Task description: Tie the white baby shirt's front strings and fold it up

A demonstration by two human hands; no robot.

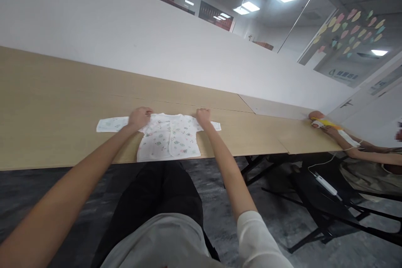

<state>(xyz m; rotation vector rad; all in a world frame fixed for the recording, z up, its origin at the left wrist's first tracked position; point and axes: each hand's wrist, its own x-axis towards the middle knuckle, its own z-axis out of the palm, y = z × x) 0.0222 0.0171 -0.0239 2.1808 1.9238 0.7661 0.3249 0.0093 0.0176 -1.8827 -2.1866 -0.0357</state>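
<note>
A small white baby shirt [169, 138] with a scattered print lies spread on the wooden table, its front placket facing up and its hem at the table's near edge. Both sleeves stretch out sideways. At the shoulder on the left, my left hand [140, 118] is closed on the fabric, partly covering where the sleeve joins. My right hand [203, 117] has its fingers curled shut at the other shoulder, over the top of that sleeve. The fingertips of both hands are partly hidden.
The long table [63, 92] runs along a white wall [141, 46]. At the far right, another person's hands [331, 132] are by a doll [316, 115] on the table. A black folding chair [323, 201] with a white power strip [326, 185] stands below.
</note>
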